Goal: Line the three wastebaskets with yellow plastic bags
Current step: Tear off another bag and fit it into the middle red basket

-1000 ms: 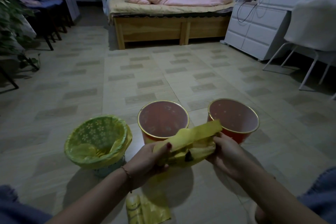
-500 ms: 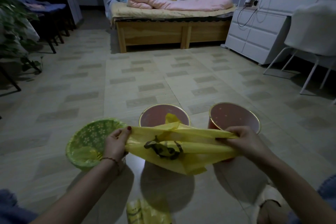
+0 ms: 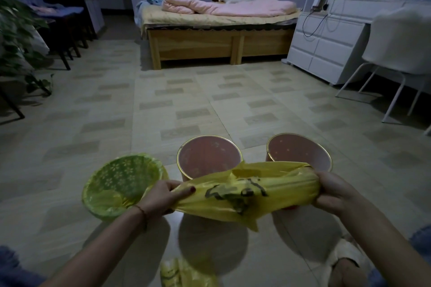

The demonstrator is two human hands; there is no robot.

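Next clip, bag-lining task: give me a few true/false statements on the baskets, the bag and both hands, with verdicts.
1. The left basket already has a yellow liner. True.
2. Both hands grip one yellow bag. True: left hand, right hand.
3. The middle basket is lined. False: it is bare inside.
4. The right basket lies tipped over. False: it stands upright.
5. More yellow bags lie on the floor near the person. True.
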